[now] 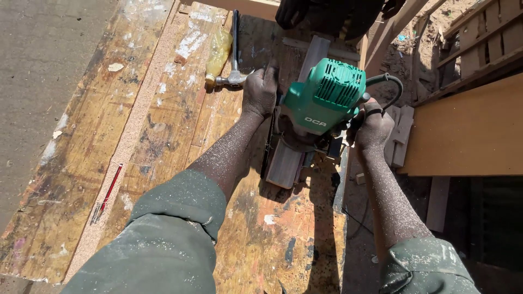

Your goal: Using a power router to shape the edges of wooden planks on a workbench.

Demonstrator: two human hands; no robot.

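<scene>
A green electric power tool (322, 98) stands on a narrow wooden strip (294, 147) that lies along the paint-stained workbench (180, 136). My left hand (260, 91) grips the tool's left side. My right hand (371, 126) holds the tool's right-hand handle, where its black cord (388, 81) loops out. Sawdust covers both forearms and my green sleeves.
A hammer (234, 49) and a yellowish plastic bottle (219, 50) lie at the bench's far end. A red pencil (111, 185) rests on the left part. Another person's dark gloved hand (291, 13) is at the top. Planks (468, 128) and a slatted frame (479, 38) stand to the right.
</scene>
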